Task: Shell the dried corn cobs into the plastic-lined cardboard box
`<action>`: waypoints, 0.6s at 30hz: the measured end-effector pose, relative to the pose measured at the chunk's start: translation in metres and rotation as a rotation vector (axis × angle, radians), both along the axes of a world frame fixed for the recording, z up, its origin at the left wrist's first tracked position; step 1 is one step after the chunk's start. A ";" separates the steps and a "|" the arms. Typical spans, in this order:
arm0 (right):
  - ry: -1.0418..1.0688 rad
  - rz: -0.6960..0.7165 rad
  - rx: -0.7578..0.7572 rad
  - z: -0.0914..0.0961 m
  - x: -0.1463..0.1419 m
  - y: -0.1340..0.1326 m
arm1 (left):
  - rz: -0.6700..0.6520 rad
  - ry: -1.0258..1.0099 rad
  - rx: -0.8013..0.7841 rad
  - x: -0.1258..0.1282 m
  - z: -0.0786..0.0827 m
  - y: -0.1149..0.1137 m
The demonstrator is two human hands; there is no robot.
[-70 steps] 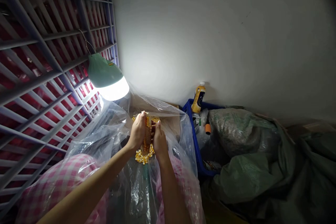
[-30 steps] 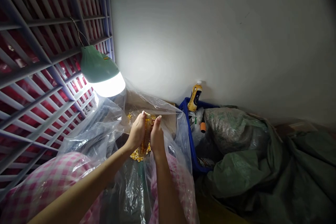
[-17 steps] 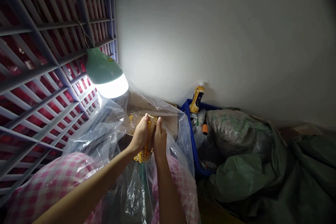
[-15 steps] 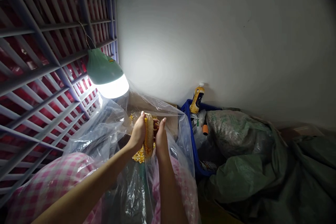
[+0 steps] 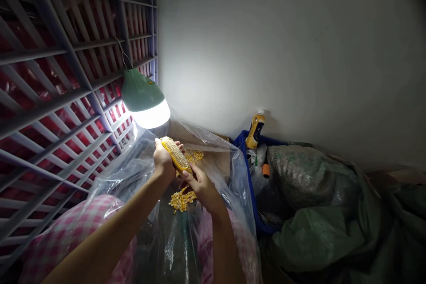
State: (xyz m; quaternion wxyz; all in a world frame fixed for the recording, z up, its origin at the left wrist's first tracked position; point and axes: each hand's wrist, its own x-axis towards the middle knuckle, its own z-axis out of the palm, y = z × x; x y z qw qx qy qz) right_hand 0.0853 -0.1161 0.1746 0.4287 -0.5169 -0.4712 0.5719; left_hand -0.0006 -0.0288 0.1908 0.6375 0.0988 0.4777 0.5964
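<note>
A corn cob [image 5: 177,154], partly stripped to pale empty rows with yellow kernels along its edge, lies tilted between my two hands. My left hand [image 5: 163,160] is wrapped round its upper end from the left. At the lower right end, my right hand [image 5: 201,185] grips the cob, thumb and fingers pressed to it. Loose corn kernels [image 5: 181,201] are heaped below my hands on a clear plastic sheet [image 5: 169,235]. More kernels [image 5: 196,156] lie farther back, just beyond the cob. Some fingers are hidden behind the cob.
A lit lamp [image 5: 146,97] hangs by wire from a purple slatted crate [image 5: 96,108] at left. Rightward stands a blue basket [image 5: 252,191] holding a yellow bottle [image 5: 255,131] and an orange-ended item [image 5: 266,171]. Green sacking [image 5: 322,235] lies beside it, before a white wall [image 5: 282,53].
The cob has turned from upright to slanting, its top leaning left. My right hand has moved from beside it down to its lower end. The view has shifted slightly.
</note>
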 end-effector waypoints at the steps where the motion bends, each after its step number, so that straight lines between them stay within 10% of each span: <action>1: 0.046 0.003 -0.003 -0.001 0.000 0.000 | 0.009 0.003 0.010 0.000 0.000 0.000; 18: 0.483 -0.034 -0.102 0.003 -0.004 -0.003 | 0.068 -0.024 0.093 -0.002 0.000 0.001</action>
